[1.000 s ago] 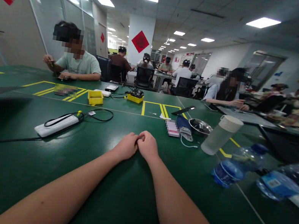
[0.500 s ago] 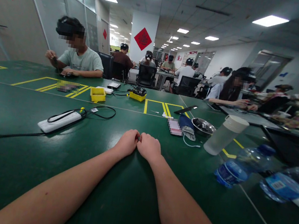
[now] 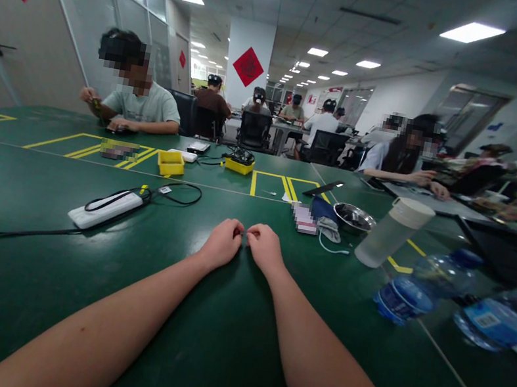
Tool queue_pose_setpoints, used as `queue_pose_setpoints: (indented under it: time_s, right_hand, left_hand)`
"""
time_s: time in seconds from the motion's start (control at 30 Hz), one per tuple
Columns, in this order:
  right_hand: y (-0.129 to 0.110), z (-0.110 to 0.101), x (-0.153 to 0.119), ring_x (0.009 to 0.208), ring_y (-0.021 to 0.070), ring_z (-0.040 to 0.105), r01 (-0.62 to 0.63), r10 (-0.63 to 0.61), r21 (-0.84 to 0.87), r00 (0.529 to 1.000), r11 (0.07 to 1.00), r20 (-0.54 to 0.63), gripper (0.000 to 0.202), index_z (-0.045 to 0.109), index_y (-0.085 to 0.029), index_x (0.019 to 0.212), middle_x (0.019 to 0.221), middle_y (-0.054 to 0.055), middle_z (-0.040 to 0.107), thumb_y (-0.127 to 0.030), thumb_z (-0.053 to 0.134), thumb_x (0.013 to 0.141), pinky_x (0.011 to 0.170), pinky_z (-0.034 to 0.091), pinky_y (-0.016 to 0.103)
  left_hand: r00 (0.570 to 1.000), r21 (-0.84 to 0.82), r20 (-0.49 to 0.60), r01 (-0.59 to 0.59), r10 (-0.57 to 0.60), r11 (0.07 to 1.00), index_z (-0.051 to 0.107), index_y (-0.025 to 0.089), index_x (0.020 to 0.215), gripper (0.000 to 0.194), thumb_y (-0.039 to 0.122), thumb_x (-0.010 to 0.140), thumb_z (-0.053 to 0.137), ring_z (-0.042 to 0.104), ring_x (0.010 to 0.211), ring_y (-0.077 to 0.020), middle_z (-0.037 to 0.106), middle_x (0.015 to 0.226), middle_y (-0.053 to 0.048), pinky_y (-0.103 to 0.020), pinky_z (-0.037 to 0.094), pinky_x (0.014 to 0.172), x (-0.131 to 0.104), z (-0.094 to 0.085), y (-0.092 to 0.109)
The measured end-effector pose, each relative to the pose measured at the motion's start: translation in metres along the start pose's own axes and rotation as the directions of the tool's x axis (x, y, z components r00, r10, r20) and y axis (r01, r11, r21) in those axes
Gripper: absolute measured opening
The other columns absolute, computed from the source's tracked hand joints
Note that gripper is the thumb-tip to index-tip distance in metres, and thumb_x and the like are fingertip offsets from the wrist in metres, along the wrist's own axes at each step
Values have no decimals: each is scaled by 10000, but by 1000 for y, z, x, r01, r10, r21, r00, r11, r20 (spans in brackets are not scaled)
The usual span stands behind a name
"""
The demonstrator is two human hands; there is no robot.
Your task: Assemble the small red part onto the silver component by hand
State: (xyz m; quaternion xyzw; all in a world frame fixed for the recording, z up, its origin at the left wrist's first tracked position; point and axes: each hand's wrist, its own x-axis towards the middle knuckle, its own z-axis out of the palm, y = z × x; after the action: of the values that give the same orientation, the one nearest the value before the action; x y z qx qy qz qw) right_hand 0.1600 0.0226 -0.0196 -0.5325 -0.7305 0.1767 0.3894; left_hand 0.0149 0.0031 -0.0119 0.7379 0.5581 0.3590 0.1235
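Note:
Both hands rest near the middle of the green table (image 3: 153, 335), side by side with a narrow gap between their fingertips. My left hand (image 3: 224, 241) has its fingers curled together; whatever it pinches, if anything, is too small to name. My right hand (image 3: 264, 245) is closed in the same way, thumb and fingers pressed together, and its contents cannot be made out. A white power bank (image 3: 108, 210) with a black cable lies to the left. To the right are a pink-and-white packet (image 3: 304, 219) and a blue and grey cloth pouch (image 3: 327, 217).
On the right stand a frosted bottle (image 3: 392, 234), a metal bowl (image 3: 353, 218) and two tilted-looking water bottles (image 3: 414, 291). Yellow trays (image 3: 170, 163) sit farther back among yellow tape lines. A person (image 3: 138, 106) sits across the table at left; others sit behind.
My hands have moved slightly apart; their fingertips met before and now a small gap shows. The view has shifted a little.

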Motion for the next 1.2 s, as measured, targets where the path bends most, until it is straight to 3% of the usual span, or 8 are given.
queue_pose_setpoints:
  time_s: [0.17,0.3,0.57,0.67,0.93,1.07,1.2]
  right_hand:
    - [3,-1,1,678,145,660,-63,61,142,998,988,21,99,652,-173,796,712,9,683,-175,553,794,690,492,249]
    - [0,-2,0,648,146,678,-83,78,253,997,964,30,104,644,-168,825,749,12,694,-171,552,779,642,505,243]
    - [3,0,1,766,150,681,-65,59,186,998,980,38,233,666,-167,892,826,26,718,-75,521,735,748,511,258]
    - [6,3,2,813,143,674,-32,21,195,998,980,60,305,664,-165,956,888,35,726,-45,514,719,763,506,249]
    - [1,-4,2,871,170,668,-26,24,36,999,999,47,223,730,-183,900,916,37,740,-141,541,789,833,482,271]
    - [0,-5,2,889,164,671,-28,25,49,998,998,61,235,727,-192,920,935,30,742,-131,538,793,841,484,265]
    - [2,-2,2,836,157,683,-36,29,168,999,985,44,216,710,-158,911,909,50,738,-121,558,762,799,505,253]
  left_hand:
    - [1000,-33,27,-4,5,999,644,187,932,191,119,820,505,617,875,-184,678,917,-57,-294,462,824,0,-2,2]
    - [1000,-45,13,25,-25,999,617,173,1040,225,155,839,517,626,853,-182,683,921,-60,-296,473,801,-1,-2,1]
    - [999,-43,34,15,-14,999,669,188,943,203,111,801,545,620,900,-192,685,944,-64,-297,464,851,0,-2,1]
    - [999,-56,25,33,-32,998,651,172,953,189,117,805,547,624,835,-185,688,887,-58,-292,474,792,1,-1,1]
    - [998,-116,28,63,-60,991,619,175,992,190,139,857,489,626,672,-128,689,877,-42,-243,490,656,0,2,-3]
    - [998,-101,11,57,-56,993,642,178,979,190,140,814,556,628,793,-167,690,902,-49,-284,484,767,1,1,-2]
    - [999,-94,16,49,-48,994,684,180,949,190,142,794,582,619,838,-193,685,902,-63,-313,473,815,2,-1,-2]
